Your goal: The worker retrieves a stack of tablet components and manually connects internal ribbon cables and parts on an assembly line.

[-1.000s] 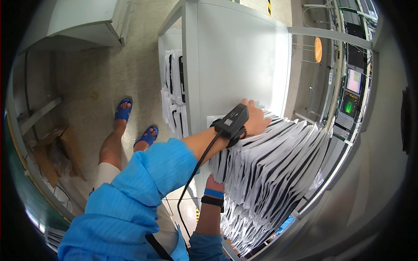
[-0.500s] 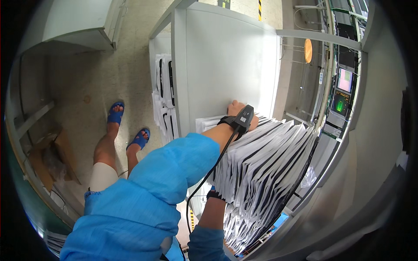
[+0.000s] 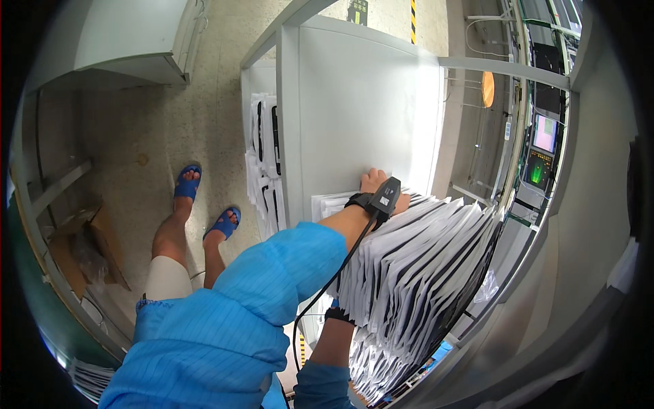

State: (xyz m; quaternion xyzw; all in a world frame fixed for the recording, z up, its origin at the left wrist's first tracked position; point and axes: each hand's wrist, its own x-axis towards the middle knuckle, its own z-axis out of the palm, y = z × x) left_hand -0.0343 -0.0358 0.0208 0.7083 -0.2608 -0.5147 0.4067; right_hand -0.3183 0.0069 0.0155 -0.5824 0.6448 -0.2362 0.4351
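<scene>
A long row of thin white pouches [image 3: 409,266] stands packed side by side in a grey rack, with dark edges showing between them. Over the far end of the row my left hand [image 3: 375,183] is curled, its fingers bent against the pouches and partly covered by the black device [image 3: 385,196] strapped to the wrist. A black cable [image 3: 327,289] runs from that device down along my blue sleeve. My right wrist with a black band [image 3: 338,315] reaches in beside the near part of the row; the pouches hide the right hand and its fingers.
A grey rack panel [image 3: 361,102] rises beyond the row. More white pouches [image 3: 266,184] hang in a compartment to its left. Lit screens [image 3: 541,150] stand at the right. An open cardboard box [image 3: 88,249] and a white cabinet [image 3: 129,34] are at the left.
The scene has shifted slightly down and to the right in the picture. My left hand stays on the far end of the row, and my right wrist keeps its place beside it.
</scene>
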